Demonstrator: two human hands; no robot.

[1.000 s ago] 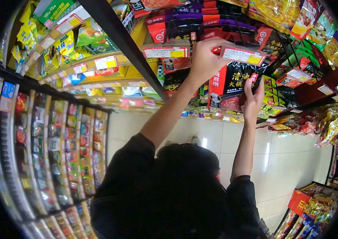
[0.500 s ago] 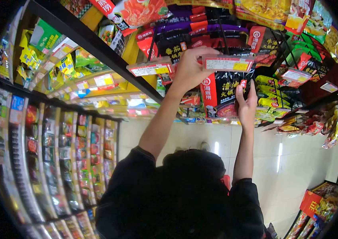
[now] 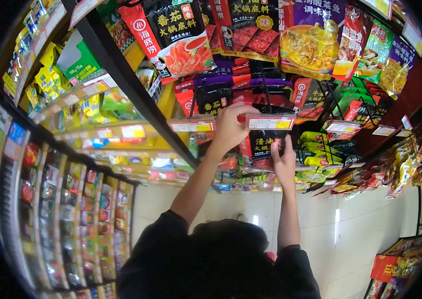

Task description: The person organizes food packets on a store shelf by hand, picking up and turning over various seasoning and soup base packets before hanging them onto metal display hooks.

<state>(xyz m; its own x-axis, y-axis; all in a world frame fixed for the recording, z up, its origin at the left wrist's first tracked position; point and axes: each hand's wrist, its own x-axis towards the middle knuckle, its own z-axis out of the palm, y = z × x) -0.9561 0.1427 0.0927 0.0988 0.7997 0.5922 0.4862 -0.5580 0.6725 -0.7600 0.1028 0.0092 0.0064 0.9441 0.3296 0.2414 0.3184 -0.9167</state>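
A black and red hot-pot base packet (image 3: 263, 145) hangs on a peg hook behind a red and yellow price tag (image 3: 270, 122). My left hand (image 3: 230, 128) reaches up and grips the packet's top by the hook, fingers curled just left of the tag. My right hand (image 3: 284, 163) holds the packet's lower edge from below, fingers pressed on its face. More packets of the same kind hang behind it, partly hidden.
A second price tag (image 3: 191, 126) sticks out to the left. Above hang large sauce packets (image 3: 181, 37). Yellow packets (image 3: 320, 149) hang to the right. A black shelf upright (image 3: 121, 74) crosses diagonally. Shelves of small goods (image 3: 71, 199) fill the left. Pale floor tiles (image 3: 360, 219) lie below.
The view has tilted up, so both hands and the packet sit lower in frame and an upper row of packets shows. Both hands remain on the black packet.
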